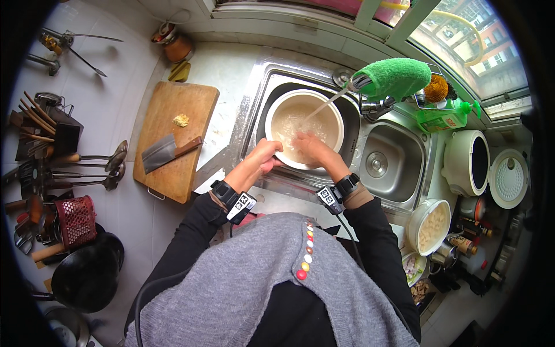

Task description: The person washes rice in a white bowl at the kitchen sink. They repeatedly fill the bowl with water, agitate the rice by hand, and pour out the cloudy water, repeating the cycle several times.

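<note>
A round pale pot [337,113] sits in the larger basin of a steel sink, with cloudy water inside. My left hand [265,155] grips the pot's near left rim, thumb over the edge. My right hand [313,148] is inside the pot, its fingers partly in the water; whether they hold anything is hidden. Water runs into the pot from a faucet [360,82] draped with a green cloth [396,78]. To the left, a cleaver [159,154] lies on a wooden cutting board [182,97], below a small heap of chopped pale food [181,120].
The smaller sink basin [392,167] is to the right. Beyond it stand a green soap bottle [442,119], a rice cooker body [466,162] with its lid open, and a white tub of pale chunks [433,225]. Ladles [115,160] and a black wok [86,273] hang at left.
</note>
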{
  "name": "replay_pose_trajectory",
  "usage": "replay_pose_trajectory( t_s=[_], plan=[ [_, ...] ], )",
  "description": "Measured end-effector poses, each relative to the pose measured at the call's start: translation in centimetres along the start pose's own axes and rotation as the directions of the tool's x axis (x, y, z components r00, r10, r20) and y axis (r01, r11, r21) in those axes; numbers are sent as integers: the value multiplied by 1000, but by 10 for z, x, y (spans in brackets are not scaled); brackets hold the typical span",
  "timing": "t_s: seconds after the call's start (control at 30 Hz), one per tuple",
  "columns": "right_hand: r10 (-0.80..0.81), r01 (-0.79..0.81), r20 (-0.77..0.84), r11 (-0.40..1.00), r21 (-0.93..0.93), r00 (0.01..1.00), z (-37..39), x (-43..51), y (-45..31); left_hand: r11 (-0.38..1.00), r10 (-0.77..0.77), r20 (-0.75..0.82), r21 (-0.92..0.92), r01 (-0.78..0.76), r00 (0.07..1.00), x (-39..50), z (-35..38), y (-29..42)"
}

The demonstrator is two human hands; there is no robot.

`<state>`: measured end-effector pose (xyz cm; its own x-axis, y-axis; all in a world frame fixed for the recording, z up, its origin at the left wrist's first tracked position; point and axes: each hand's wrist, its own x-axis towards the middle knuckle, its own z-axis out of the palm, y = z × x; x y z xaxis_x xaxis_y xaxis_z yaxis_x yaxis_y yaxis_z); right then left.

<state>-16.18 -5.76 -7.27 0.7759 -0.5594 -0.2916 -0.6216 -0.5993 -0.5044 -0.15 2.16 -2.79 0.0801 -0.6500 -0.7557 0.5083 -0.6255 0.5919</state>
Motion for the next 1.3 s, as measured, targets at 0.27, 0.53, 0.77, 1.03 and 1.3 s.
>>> replay_pose_trajectory(
  t_s=[0.27,0.53,0.77,1.03,1.3],
  plan=[
    [-69,68,-111,998,-13,991,-12,-10,-4,997,24,31,-73,-22,999,8,-4,-7],
    [103,168,-526,880,443,844,-52,-26,6,996,23,52,-82,-19,998,11,-1,4],
    [562,196,-402,392,899,723,-79,-11,46,990,-7,63,-138,16,998,10,3,11],
    [579,99,-276,318,943,767,-86,1,84,989,-8,56,-145,16,998,12,-4,10],
    [622,171,-348,328,929,701,-91,-2,91,993,-15,67,-118,23,998,10,-14,7]
  ],
)
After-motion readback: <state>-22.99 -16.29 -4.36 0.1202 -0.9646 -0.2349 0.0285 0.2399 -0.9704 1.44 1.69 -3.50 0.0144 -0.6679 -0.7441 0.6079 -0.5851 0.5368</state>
